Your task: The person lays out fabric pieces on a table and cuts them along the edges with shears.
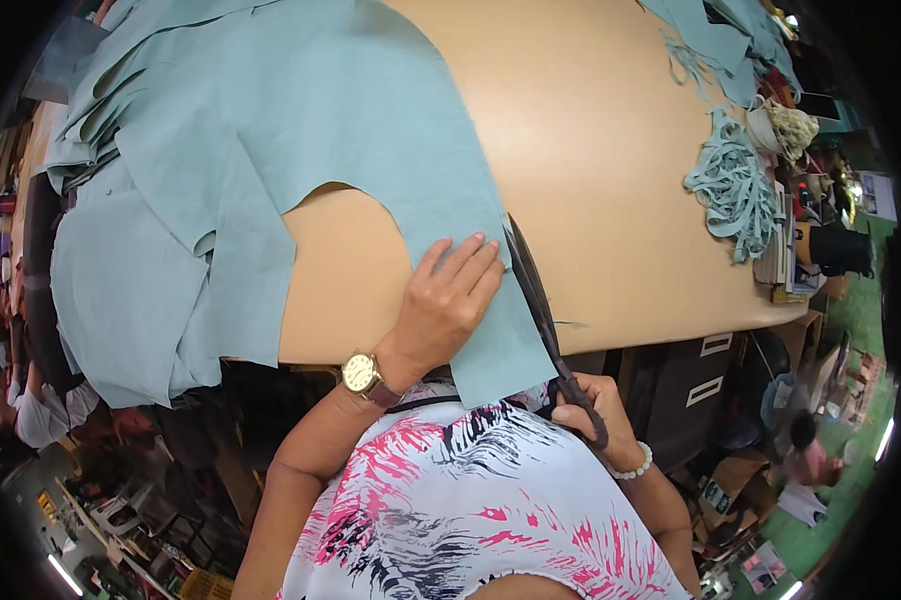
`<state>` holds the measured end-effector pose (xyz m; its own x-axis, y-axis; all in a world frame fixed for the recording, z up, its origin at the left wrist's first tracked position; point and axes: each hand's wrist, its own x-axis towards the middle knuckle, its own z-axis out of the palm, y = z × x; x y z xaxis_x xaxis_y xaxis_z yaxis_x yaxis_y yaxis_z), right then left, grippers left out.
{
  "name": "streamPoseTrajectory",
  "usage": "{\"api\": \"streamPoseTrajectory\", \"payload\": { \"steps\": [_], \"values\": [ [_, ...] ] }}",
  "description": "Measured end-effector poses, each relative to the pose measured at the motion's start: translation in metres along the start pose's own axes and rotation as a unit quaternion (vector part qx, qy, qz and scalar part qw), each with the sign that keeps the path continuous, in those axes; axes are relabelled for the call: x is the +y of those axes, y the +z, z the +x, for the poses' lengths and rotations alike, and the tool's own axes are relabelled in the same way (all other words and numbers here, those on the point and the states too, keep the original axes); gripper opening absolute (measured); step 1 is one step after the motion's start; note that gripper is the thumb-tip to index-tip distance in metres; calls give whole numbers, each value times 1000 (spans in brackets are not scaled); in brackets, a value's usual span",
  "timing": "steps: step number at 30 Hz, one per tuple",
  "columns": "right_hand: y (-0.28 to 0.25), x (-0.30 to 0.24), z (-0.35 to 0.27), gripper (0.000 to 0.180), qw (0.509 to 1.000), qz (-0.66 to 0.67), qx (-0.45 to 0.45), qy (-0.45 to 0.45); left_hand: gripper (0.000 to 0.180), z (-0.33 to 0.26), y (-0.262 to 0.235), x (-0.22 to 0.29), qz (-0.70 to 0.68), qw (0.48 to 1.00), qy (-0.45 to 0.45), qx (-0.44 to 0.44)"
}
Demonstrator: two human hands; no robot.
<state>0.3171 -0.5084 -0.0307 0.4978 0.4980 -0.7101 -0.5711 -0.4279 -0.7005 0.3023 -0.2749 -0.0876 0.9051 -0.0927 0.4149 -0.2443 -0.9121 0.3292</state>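
Note:
Large pieces of blue-green fabric (301, 110) lie over the left and middle of a tan table (591, 130). My left hand (451, 300) rests flat on a strip of this fabric, its fingers stretched out and pointing away from me. The strip's lower end hangs past the table's near edge. In my right hand (601, 415) I grip a pair of long dark scissors (541, 300) by the handles. The blades point away from me along the strip's right edge, close to my left fingertips. Whether fabric sits between the blades is hard to make out.
A tangled heap of thin blue-green fabric strips (736, 185) lies at the table's right side. More fabric scraps (716, 40) are at the far right. Books and papers (781, 250) stand at the right edge. Dark drawers (686, 385) are below. People are in the background on both sides.

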Motion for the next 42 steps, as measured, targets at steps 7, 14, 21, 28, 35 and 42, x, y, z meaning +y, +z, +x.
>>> {"api": "streamPoseTrajectory", "payload": {
  "steps": [7,14,21,28,35,42],
  "values": [
    [2,-6,11,25,999,22,-23,-30,15,0,-8,0,-39,999,2,17],
    [3,-11,15,32,996,63,-66,6,14,-5,-9,3,-54,998,21,8],
    [14,-12,11,29,995,83,-45,-18,14,-9,-9,4,-57,998,19,15],
    [16,-3,9,24,996,86,-22,-13,15,-13,-6,4,-61,998,27,12],
    [13,-2,6,23,998,-33,-16,44,16,-14,-4,5,-70,997,31,9],
    [22,-11,14,29,996,79,-31,-38,15,-13,-11,10,-85,996,12,16]
  ]
}}
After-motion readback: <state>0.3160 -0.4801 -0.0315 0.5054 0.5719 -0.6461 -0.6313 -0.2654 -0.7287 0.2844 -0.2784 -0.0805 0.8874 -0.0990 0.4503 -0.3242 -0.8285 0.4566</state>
